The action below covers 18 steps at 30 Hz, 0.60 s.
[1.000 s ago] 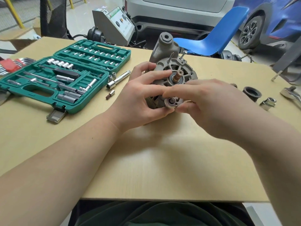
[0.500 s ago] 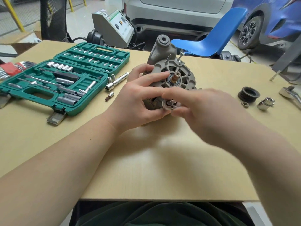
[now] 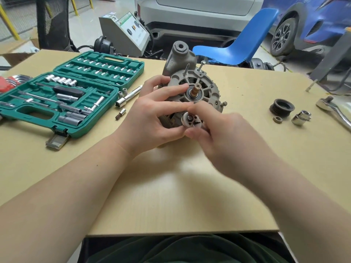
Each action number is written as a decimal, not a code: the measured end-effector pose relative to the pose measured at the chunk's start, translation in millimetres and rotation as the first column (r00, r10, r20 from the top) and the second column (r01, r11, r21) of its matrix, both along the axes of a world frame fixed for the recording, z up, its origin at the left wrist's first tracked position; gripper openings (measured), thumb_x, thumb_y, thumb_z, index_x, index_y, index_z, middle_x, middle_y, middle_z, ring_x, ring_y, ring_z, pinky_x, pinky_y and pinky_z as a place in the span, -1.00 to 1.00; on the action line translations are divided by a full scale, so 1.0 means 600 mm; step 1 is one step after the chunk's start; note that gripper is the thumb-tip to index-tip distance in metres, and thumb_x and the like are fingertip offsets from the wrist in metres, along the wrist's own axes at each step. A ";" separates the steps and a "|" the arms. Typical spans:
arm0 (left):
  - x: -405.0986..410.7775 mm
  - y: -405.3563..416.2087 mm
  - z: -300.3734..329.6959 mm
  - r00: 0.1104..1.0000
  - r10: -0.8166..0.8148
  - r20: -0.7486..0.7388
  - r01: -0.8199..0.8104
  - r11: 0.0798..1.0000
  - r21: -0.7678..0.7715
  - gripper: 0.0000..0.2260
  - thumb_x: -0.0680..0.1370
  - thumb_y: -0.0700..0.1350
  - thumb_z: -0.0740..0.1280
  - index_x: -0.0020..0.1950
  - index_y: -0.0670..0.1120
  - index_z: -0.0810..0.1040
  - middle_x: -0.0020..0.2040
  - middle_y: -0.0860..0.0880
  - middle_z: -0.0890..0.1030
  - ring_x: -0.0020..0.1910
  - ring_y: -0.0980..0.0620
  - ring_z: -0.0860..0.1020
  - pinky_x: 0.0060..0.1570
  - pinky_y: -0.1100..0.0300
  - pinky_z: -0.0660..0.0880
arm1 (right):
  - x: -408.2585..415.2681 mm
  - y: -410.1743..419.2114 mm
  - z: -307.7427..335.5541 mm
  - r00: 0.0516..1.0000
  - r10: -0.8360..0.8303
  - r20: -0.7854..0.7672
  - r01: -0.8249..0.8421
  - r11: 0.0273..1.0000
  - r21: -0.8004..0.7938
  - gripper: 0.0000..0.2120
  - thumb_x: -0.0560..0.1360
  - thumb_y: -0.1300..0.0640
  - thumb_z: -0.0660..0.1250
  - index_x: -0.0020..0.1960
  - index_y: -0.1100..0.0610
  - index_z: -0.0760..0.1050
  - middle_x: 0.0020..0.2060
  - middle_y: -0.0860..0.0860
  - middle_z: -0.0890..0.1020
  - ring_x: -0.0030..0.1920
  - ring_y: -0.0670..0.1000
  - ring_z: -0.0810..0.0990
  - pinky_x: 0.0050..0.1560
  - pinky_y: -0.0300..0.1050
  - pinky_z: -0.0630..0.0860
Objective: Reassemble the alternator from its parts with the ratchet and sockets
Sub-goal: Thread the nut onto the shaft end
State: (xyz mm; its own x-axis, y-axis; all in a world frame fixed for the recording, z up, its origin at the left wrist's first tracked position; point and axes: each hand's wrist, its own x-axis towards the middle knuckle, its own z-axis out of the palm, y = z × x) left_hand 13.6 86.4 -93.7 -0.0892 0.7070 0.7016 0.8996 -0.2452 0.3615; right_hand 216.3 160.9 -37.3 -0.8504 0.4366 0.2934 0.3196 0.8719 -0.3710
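My left hand point(image 3: 152, 118) grips the alternator point(image 3: 197, 86) standing on the table point(image 3: 171, 196). My right hand point(image 3: 226, 137) pinches a small round metal part point(image 3: 188, 119) against its lower edge.

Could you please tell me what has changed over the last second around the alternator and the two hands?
Very little: the right hand has shifted slightly while its fingers keep working the small round silver part at the near edge of the alternator. The left hand still grips the housing. The pulley, nut, loose socket and socket case lie as before.
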 end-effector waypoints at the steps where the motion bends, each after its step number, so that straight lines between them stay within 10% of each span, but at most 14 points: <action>1: 0.000 0.000 0.001 1.000 -0.004 0.000 0.004 1.000 0.004 -0.61 0.47 -0.02 0.62 0.29 0.03 0.72 0.43 -0.05 0.62 0.48 -0.30 0.38 0.52 0.05 0.33 | -0.002 0.017 0.017 0.997 0.028 0.068 -0.030 0.999 0.038 -0.71 0.60 -0.13 0.25 0.32 -0.26 0.41 -0.28 -0.08 0.57 -0.23 0.14 0.52 -0.19 0.10 0.54; 4: -0.003 0.000 0.001 1.000 -0.023 0.000 0.023 0.999 0.024 -0.61 0.48 0.02 0.59 0.30 0.04 0.72 0.42 0.00 0.61 0.46 -0.28 0.39 0.51 0.08 0.34 | -0.001 0.066 0.050 0.986 0.106 0.130 -0.104 0.994 -0.024 -0.63 0.53 -0.17 0.33 0.30 -0.45 0.46 -0.36 -0.20 0.55 -0.31 -0.08 0.48 -0.23 0.01 0.51; 13: 0.001 0.003 -0.001 1.000 -0.003 0.005 0.003 0.999 0.037 -0.63 0.47 -0.04 0.59 0.26 -0.09 0.76 0.40 -0.06 0.63 0.46 -0.31 0.40 0.52 0.16 0.31 | 0.028 0.041 -0.030 0.984 0.084 -0.159 -0.097 0.992 -0.079 -0.69 0.62 0.06 0.36 0.35 -0.12 0.54 -0.44 -0.17 0.46 -0.37 -0.02 0.44 -0.32 -0.27 0.30; 18: 0.006 0.003 -0.003 1.000 0.011 0.024 -0.012 0.999 0.038 -0.64 0.49 -0.06 0.62 0.27 -0.05 0.76 0.40 -0.05 0.63 0.46 -0.32 0.41 0.52 0.12 0.32 | 0.018 0.036 -0.005 0.996 0.025 -0.085 -0.026 0.999 -0.019 -0.65 0.64 -0.03 0.28 0.39 -0.31 0.45 -0.40 -0.21 0.51 -0.34 -0.07 0.48 -0.31 -0.09 0.44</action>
State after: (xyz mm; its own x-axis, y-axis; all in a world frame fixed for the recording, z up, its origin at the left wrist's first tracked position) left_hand 17.0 88.2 -95.7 -0.1142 0.6783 0.7258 0.8938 -0.2488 0.3732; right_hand 227.2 182.8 -40.6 -0.8336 0.4216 0.3569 0.2640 0.8716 -0.4131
